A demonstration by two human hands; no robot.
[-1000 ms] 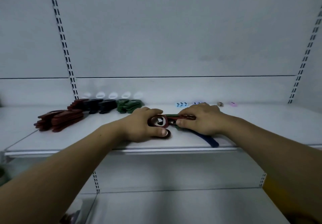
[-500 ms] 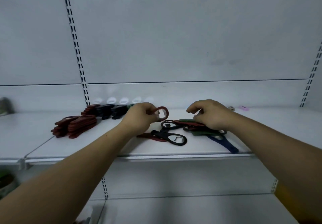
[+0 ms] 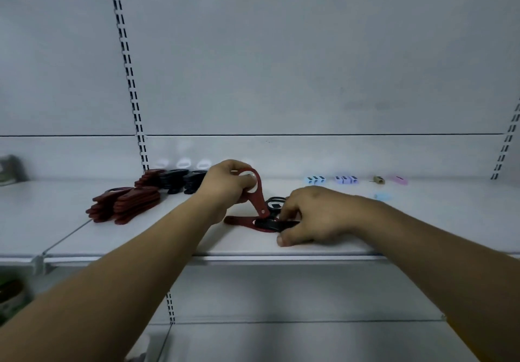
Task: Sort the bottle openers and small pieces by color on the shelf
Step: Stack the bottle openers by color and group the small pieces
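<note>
Lifted higher than before, left hand (image 3: 225, 184) grips red bottle opener (image 3: 260, 201) by its ring, handle slanting down toward front edge of shelf (image 3: 422, 235), where curled fingers of right hand (image 3: 312, 215) clasp black bottle opener (image 3: 267, 224).

The left hand (image 3: 225, 185) has drawn apart from the right and lifted a red bottle opener (image 3: 258, 197) by its ring; the handle now slants down toward the pile. The right hand (image 3: 318, 216) has settled over the loose openers, hiding the green and blue ones, with its fingertips touching a black opener (image 3: 267, 224).
</note>
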